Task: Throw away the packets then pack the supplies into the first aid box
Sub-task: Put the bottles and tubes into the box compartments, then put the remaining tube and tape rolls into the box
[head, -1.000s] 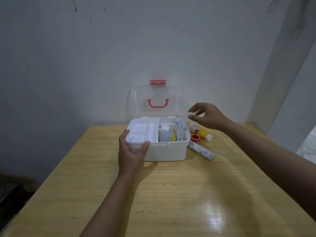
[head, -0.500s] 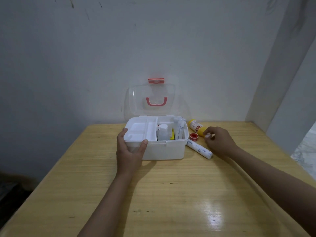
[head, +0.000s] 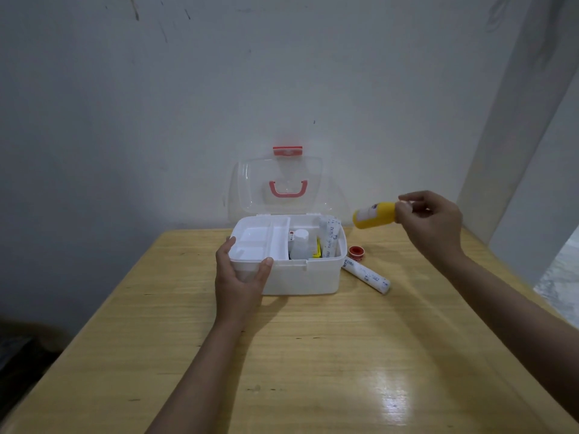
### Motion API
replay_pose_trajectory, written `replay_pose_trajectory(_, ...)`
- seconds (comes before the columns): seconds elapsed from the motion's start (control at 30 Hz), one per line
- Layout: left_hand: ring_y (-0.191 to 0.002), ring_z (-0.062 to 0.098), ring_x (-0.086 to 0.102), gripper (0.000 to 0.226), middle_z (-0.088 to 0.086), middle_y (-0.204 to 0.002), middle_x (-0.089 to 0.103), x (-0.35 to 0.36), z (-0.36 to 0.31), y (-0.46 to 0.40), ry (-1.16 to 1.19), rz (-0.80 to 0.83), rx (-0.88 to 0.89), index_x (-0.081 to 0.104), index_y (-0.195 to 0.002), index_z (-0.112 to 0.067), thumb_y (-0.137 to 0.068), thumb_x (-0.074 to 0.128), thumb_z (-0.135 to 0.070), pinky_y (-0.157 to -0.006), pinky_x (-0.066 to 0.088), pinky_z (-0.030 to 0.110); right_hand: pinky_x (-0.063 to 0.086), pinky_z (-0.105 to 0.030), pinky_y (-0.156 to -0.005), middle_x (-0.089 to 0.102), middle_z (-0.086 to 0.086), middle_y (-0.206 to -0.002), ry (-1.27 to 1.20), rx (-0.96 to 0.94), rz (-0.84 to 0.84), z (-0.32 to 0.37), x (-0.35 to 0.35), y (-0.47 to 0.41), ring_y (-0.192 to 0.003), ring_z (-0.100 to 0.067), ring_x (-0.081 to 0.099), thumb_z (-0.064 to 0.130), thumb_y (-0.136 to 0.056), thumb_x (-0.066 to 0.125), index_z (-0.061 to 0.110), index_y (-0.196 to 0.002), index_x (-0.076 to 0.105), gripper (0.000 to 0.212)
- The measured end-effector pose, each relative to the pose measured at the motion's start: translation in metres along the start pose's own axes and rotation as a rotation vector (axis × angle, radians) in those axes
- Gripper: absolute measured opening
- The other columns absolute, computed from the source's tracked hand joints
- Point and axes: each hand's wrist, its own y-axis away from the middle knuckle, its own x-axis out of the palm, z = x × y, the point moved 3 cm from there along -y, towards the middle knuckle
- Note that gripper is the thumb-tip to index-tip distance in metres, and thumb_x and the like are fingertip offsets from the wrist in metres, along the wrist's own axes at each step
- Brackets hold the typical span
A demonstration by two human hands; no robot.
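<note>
The white first aid box stands open on the wooden table, its clear lid with a red handle upright against the wall. My left hand grips the box's front left corner, thumb on the rim beside the white inner tray. Inside the box are a white bottle, a wrapped roll and something yellow. My right hand holds a yellow bottle by its cap end, in the air above and right of the box. A white bandage roll and a red tape roll lie on the table right of the box.
The wooden table runs back to a grey wall. Its right edge borders a pillar and a pale floor. Dark floor shows past the left edge.
My right hand came down onto the yellow bottle lying right of the box, took hold of it and lifted it off the table. The left hand stayed on the box.
</note>
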Motion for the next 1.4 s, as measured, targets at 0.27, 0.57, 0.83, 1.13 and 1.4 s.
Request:
replay_pose_trajectory(0.27,-0.123,0.029,0.054,0.071,-0.001,-0.143,0.047,0.000,0.000,0.001,0.015,0.006,0.005,0.034,-0.122,-0.060,-0.062,0.071,-0.062,-0.092,0.053,0.055,0.057,-0.040,-0.058,0.067,-0.013,-0.070,-0.102,-0.150,0.273,0.048,0.022,0.011,-0.061,-0.026,0.066,0.007,-0.077,0.067,0.013,-0.085,0.071,0.010)
replay_pose_trajectory(0.57,-0.130,0.023,0.048,0.075,0.000,-0.145,0.045,-0.001,0.000,0.001,0.027,0.024,0.012,0.035,-0.131,-0.045,-0.067,0.074,-0.052,-0.102,0.048,0.049,0.041,-0.009,-0.052,0.061,0.004,-0.064,0.176,-0.240,0.621,0.047,0.069,0.027,-0.053,0.000,0.056,0.019,-0.077,0.074,0.011,-0.078,0.069,0.009)
replay_pose_trajectory(0.83,-0.129,0.023,0.049,0.078,0.000,-0.145,0.046,-0.001,0.001,0.001,0.026,0.021,0.010,0.035,-0.130,-0.044,-0.062,0.071,-0.059,-0.101,0.048,0.050,0.054,-0.018,-0.060,0.067,0.006,-0.084,0.133,-0.111,0.553,0.033,0.054,0.025,-0.071,-0.004,0.065,0.025,-0.077,0.075,0.015,-0.087,0.073,0.014)
replay_pose_trajectory(1.13,-0.129,0.023,0.050,0.080,-0.001,-0.144,0.046,-0.001,-0.001,0.001,0.022,0.021,0.003,0.035,-0.131,-0.044,-0.061,0.069,-0.062,-0.102,0.048,0.049,0.049,-0.022,-0.061,0.067,0.003,-0.090,0.311,0.024,0.506,-0.031,0.005,0.065,-0.069,-0.008,0.064,0.022,-0.073,0.077,0.020,-0.088,0.069,0.017)
replay_pose_trajectory(1.4,-0.124,0.030,0.054,0.078,-0.001,-0.144,0.047,-0.002,-0.003,0.003,0.018,0.025,0.003,0.035,-0.128,-0.046,-0.061,0.070,-0.063,-0.094,0.051,0.055,0.043,-0.022,-0.063,0.064,-0.004,-0.085,0.424,-0.042,0.437,-0.048,0.009,0.096,-0.069,-0.012,0.060,0.015,-0.075,0.070,0.018,-0.091,0.068,0.015)
